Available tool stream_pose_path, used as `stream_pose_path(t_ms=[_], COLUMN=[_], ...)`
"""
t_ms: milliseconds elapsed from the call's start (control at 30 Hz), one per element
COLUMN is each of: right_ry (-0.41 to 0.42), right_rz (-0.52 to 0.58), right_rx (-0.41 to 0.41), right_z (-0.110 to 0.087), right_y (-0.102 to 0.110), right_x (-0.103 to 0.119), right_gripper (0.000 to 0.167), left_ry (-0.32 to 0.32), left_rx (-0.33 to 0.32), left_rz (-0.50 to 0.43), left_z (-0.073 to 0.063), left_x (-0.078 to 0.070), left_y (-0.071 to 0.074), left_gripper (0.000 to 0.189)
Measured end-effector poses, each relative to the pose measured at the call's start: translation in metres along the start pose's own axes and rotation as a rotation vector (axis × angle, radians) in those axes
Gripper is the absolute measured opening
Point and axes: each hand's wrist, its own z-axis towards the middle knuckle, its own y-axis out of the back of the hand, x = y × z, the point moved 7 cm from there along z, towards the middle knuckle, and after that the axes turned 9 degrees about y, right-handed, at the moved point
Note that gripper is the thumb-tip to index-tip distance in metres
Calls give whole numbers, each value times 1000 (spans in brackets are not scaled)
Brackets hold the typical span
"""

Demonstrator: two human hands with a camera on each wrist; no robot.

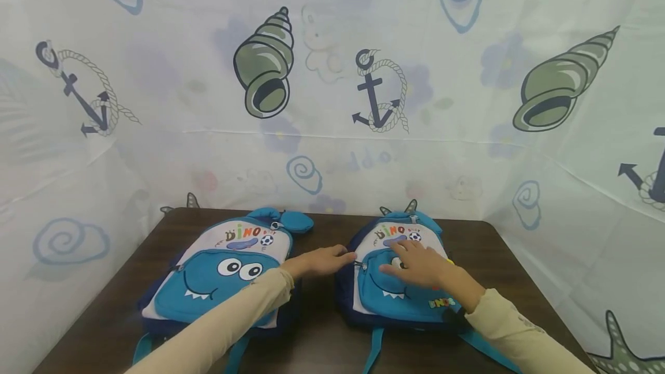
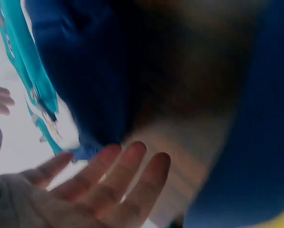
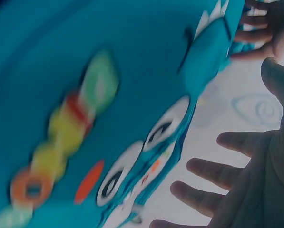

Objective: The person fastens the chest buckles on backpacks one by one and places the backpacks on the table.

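Observation:
Two matching blue and white children's backpacks lie on a brown table, fronts up: a left backpack [image 1: 208, 281] and a right backpack [image 1: 376, 281]. Each has a cartoon face and "DINO" lettering. My left hand [image 1: 322, 261] reaches across to the left edge of the right backpack, near its zipper pull [image 1: 362, 265]. In the left wrist view its fingers [image 2: 108, 183] extend beside the navy side panel [image 2: 89, 71]; contact is unclear. My right hand [image 1: 419, 264] is spread over the right backpack's front, partly hiding the eyes. The right wrist view shows its fingers [image 3: 218, 173] apart, holding nothing.
The dark wooden table [image 1: 317, 339] carries both backpacks, with a gap between them. Blue straps [image 1: 375, 348] trail toward the near edge. A rounded blue piece [image 1: 296, 221] sticks out from the left backpack's top. A white printed cloth [image 1: 332, 166] surrounds the table's back and sides.

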Motion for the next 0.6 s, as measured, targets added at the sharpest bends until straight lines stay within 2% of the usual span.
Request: stream_pose_path(t_ms=[100,267,367,467,600], right_ry=[22,11,-6,-29,-62], right_rz=[-6,-11,-8,-6,-13], right_rx=[16,59,69,61,55], right_z=[1,1,-1,-1,1], right_y=[-7,-22,-29,-35,-41], right_x=[12,25,30,34,36], right_gripper=[78,81,84,87,87], left_ry=[51,200,243,256,312], left_rx=[35,99,101,100,69], left_rz=[-144,-449,-580,-701,-838], left_z=[-1,-2,-4,-6,-5], left_x=[3,17,21,22,24], left_y=[-7,-21,-26,-29,-34], left_gripper=[69,83,87,83,73])
